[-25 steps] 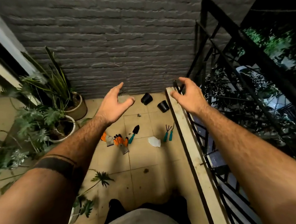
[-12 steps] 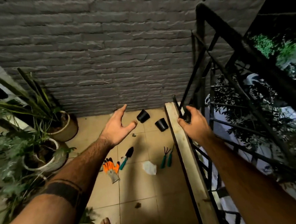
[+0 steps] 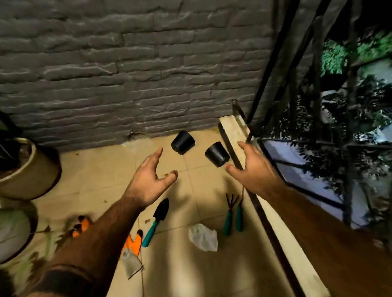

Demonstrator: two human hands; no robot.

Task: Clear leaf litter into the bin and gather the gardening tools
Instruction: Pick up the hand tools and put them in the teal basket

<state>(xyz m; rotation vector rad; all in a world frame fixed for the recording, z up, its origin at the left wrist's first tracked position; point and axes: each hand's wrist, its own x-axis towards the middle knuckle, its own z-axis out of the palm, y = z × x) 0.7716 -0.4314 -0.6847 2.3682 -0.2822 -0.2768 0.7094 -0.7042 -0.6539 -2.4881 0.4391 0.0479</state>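
Observation:
On the tiled balcony floor lie a black trowel with a teal handle (image 3: 156,220), a small hand rake (image 3: 229,212) and a second teal-handled tool (image 3: 239,215) beside it. Orange and grey gloves (image 3: 131,248) lie by my left forearm. A crumpled pale bag (image 3: 203,236) rests between the tools. Two black plastic pots (image 3: 183,142) (image 3: 217,154) lie tipped near the wall. My left hand (image 3: 150,182) hovers open above the floor, holding nothing. My right hand (image 3: 251,170) is also open and empty, beside the nearer pot.
A grey brick wall (image 3: 129,72) closes the far end. A low ledge (image 3: 232,132) with a black metal railing (image 3: 276,53) runs along the right. Potted plants (image 3: 19,171) stand at the left. Small leaf bits dot the tiles.
The view has moved closer to the wall and the tools. My right hand has left the railing and come over the floor by the pot. My left hand stays open.

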